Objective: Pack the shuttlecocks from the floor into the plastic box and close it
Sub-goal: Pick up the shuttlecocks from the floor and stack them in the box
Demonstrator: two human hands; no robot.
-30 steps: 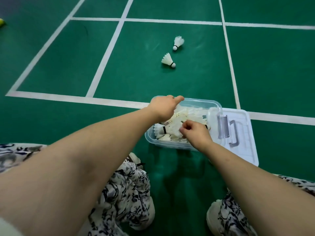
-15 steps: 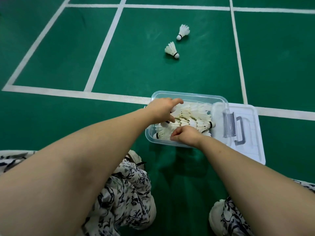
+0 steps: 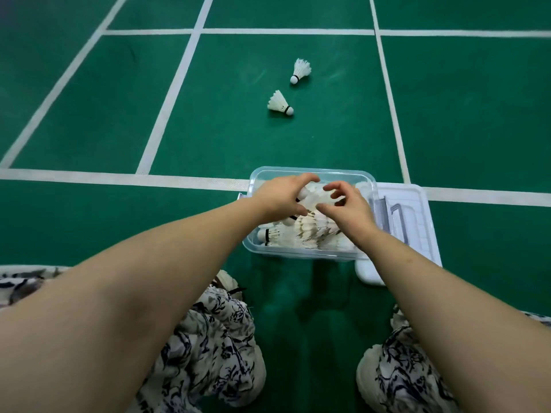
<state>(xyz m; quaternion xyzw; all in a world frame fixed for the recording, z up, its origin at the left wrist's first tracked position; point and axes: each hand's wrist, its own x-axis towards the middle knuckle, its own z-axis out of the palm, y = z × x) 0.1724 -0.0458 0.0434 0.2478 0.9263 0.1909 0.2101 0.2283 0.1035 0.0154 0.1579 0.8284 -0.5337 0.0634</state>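
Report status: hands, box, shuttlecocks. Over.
Hands: left hand grips a shuttlecock above the plastic box; right hand open beside it. On floor beyond: near shuttlecock, far shuttlecock. Box open, lid to its right. Nothing blocking.

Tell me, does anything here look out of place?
The nearer shuttlecock and the farther shuttlecock lie loose on the green floor beyond the plastic box, apart from the packed shuttlecocks inside. The lid lies off, beside the box on its right. The left hand grips another shuttlecock over the box.
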